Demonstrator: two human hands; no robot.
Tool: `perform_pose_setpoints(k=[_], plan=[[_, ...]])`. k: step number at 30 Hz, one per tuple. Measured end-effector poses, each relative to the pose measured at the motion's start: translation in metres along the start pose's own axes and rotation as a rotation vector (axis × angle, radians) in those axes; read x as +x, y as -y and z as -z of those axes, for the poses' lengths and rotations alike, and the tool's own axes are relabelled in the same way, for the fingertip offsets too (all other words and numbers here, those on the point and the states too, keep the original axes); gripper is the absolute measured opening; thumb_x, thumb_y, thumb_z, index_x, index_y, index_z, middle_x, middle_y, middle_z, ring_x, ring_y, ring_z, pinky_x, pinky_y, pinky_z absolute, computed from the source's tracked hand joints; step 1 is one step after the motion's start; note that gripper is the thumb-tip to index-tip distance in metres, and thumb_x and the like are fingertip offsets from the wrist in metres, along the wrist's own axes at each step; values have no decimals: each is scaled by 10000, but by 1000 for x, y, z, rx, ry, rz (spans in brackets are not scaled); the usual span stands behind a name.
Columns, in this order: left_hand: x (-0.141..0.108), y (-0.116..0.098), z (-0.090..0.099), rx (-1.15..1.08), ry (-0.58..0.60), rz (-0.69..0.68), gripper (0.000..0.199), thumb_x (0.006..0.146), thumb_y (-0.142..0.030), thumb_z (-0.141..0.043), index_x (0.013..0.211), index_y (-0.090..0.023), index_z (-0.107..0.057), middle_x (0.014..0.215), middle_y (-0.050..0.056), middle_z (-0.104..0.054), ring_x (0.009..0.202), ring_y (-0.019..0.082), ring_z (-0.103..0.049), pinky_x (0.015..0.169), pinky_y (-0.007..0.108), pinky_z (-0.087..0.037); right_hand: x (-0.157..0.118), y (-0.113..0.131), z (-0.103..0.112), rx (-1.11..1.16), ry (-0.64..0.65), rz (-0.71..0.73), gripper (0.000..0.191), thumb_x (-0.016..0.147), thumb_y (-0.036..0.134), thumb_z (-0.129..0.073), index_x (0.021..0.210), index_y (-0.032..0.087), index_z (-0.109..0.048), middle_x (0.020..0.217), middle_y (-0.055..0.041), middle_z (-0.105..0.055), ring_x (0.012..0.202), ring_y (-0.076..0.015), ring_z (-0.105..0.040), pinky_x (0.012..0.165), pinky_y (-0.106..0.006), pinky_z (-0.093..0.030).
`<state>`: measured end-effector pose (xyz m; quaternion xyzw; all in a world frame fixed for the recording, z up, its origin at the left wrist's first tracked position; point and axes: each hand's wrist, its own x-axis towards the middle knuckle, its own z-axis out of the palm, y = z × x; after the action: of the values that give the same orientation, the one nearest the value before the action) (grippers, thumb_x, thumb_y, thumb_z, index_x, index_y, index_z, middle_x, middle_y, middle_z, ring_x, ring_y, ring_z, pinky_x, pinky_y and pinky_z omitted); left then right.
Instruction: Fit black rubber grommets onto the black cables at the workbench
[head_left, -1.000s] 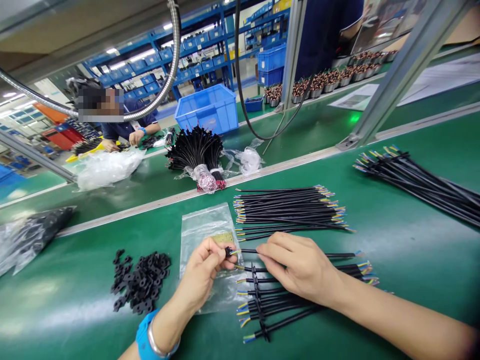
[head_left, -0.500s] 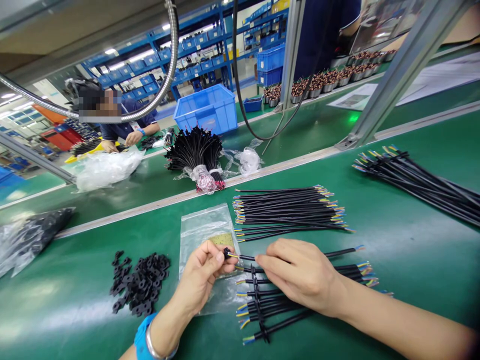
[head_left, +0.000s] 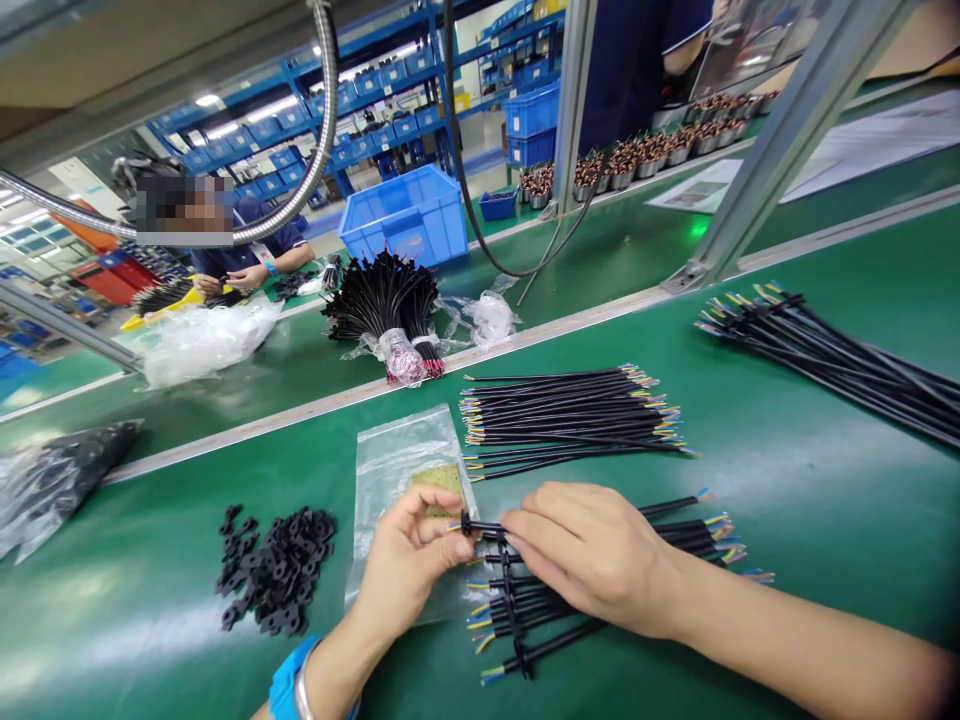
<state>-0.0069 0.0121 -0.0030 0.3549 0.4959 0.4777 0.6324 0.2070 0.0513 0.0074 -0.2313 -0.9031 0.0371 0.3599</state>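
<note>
My left hand [head_left: 411,555] pinches a small black rubber piece [head_left: 466,524], which sits around a black cable [head_left: 489,527] near its left end. Coloured wire tips stick out left of the piece. My right hand [head_left: 592,550] grips the same cable farther right, over a row of cables [head_left: 559,608] with black pieces near their left ends. Left of my hands lies a pile of loose black pieces [head_left: 281,570]. Behind my right hand is a stack of cables [head_left: 570,415]. Under my left hand lies a clear plastic bag [head_left: 386,465] with a yellowish label.
A cable bundle [head_left: 847,350] lies at the right. Beyond the metal rail are black wire bundles [head_left: 386,305], a blue bin [head_left: 405,215] and crumpled plastic [head_left: 210,340]. A person [head_left: 247,235] works across the bench. A metal post [head_left: 795,140] rises at the right.
The black piece has moved onto the cable, past the wire tips, which now show on its left. My left fingers have opened out slightly around it. The whole view has shifted a little.
</note>
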Motion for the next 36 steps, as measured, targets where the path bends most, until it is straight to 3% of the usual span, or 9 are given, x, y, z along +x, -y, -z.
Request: perform_pose_setpoints(k=[3,5,8,13,18,25,36], plan=[[0,1,-2,79,-6,-43,276,543,-205,-898,764,-169,-736,664,-9,-672,623,121,-665,639,220,-546,-2,4,-3,9,22,-22,225,949,146,-429,873,143,-641,699,-36,-562,640,-164,-476,584,-299,-371],[0,0,-5,163,-13,-182,239,531,-189,-899,734,-191,-772,730,14,-684,656,123,-653,631,215,-537,-4,7,-5,32,42,-36,225,949,155,-425,866,140,-633,694,-35,-545,628,-167,-460,564,-306,-354],[-2,-1,-7,303,8,-356,202,588,-182,-872,767,-238,-799,738,34,-698,684,130,-643,612,204,-522,-6,13,-4,67,58,-53,236,950,157,-409,846,143,-620,699,-33,-535,623,-166,-452,553,-307,-338],[-7,-1,-8,374,72,-459,219,629,-216,-856,829,-284,-800,738,41,-723,643,140,-651,592,224,-535,-4,20,3,113,64,-61,252,955,159,-392,832,142,-611,696,-35,-539,615,-160,-460,556,-303,-338],[-11,-1,-10,447,62,-580,265,632,-182,-853,859,-304,-792,751,22,-736,651,136,-674,615,218,-548,-4,21,5,92,82,-66,251,952,167,-396,803,153,-599,699,-28,-534,610,-160,-456,551,-305,-333],[-16,3,-15,591,82,-694,374,626,-130,-847,939,-322,-773,797,28,-765,676,164,-699,627,250,-563,-7,23,-2,95,84,-62,267,959,160,-371,785,166,-574,700,-23,-531,600,-152,-450,546,-299,-332],[-17,6,-14,789,-5,-713,407,660,-113,-821,1022,-269,-720,816,7,-766,687,152,-698,667,223,-548,-5,16,-5,174,161,-78,303,958,111,-336,745,161,-545,666,-13,-495,575,-141,-427,547,-288,-338]])
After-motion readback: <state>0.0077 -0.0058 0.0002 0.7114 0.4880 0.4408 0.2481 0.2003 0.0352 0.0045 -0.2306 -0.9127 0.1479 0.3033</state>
